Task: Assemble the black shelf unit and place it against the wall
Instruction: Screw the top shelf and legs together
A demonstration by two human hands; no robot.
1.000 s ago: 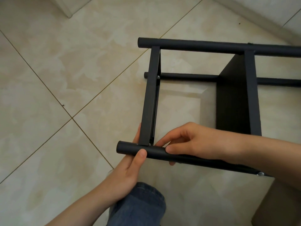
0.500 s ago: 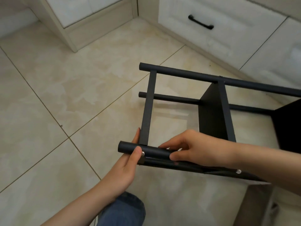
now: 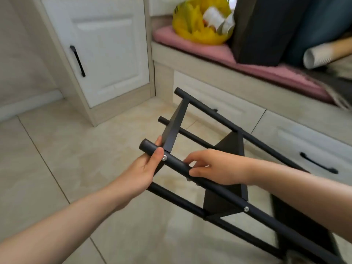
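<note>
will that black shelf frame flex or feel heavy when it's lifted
Probably stiff: the frame is screwed tube to panel. Likely light: left hand and right hand hold it tilted by one tube. The smooth tube may slip.

Black shelf unit [image 3: 224,189], tilted, held aloft

Shelf unit [image 3: 228,197] tilted over floor [image 3: 57,149]. Behind it: drawers [image 3: 304,147], cushion [image 3: 190,42] above, bag [image 3: 198,25] on cushion. Behind-left: cabinet door [image 3: 106,50]. Left hand [image 3: 144,166], right hand [image 3: 213,166] on its near tube.
</note>
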